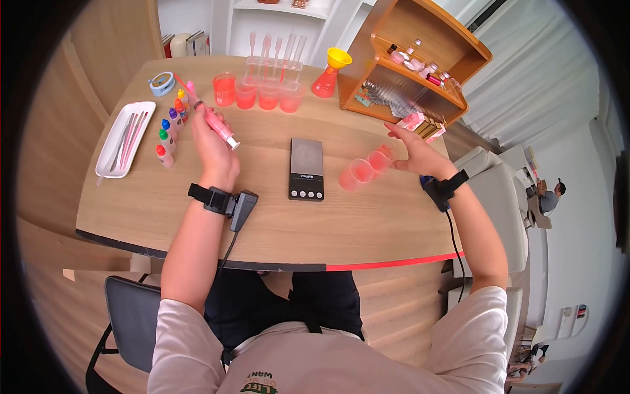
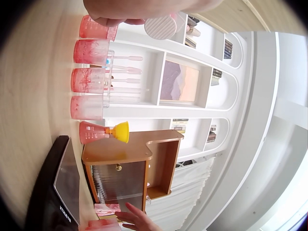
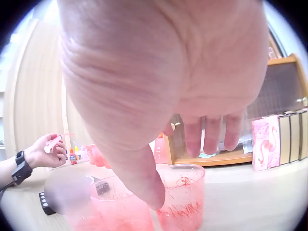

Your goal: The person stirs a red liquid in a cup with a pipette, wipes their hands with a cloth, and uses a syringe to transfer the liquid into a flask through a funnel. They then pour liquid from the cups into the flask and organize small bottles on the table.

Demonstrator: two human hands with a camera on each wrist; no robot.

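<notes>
— What are your hands doing?

— My left hand (image 1: 213, 141) is curled round a pink syringe (image 1: 216, 123), lifted off the table (image 1: 275, 230), its white end pointing down and to the right. My right hand (image 1: 420, 156) is spread, fingers straight, holding nothing; it hovers just beside two pink cups (image 1: 367, 167), the thumb (image 3: 139, 178) hanging over them. Whether it touches a rim, I cannot tell.

— And around them?

— Between my hands lies a black scale (image 1: 306, 168). Left of my left hand stand small dropper bottles (image 1: 169, 131) with coloured caps, then a white tray (image 1: 125, 139) with tools. Behind are four pink beakers (image 1: 257, 93), a rack of pipettes (image 1: 275, 56), and a flask with a yellow funnel (image 1: 331, 72). A wooden shelf (image 1: 413, 65) stands near my right hand.
</notes>
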